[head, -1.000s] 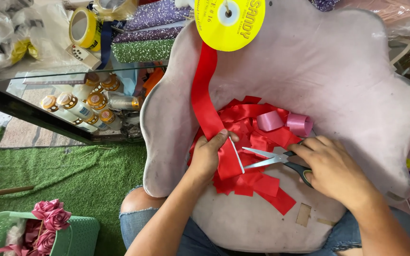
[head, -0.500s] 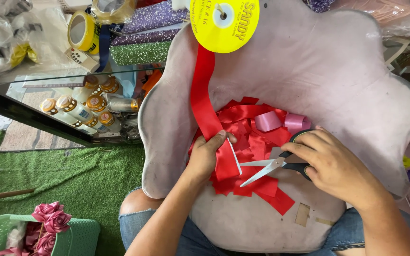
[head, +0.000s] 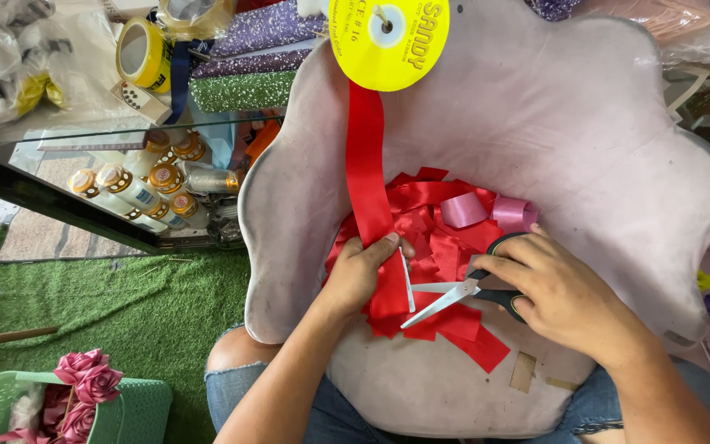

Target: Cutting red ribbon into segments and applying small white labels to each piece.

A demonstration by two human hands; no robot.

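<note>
Two hands work at mid-frame: the left hand (head: 363,275) pinches the red ribbon (head: 365,177) running down from the yellow spool (head: 388,37), while the right hand (head: 556,296) grips open scissors (head: 454,298). A clean cut wants the ribbon taut and the blades square. Half a second ago the blades sat lower and less spread.
</note>
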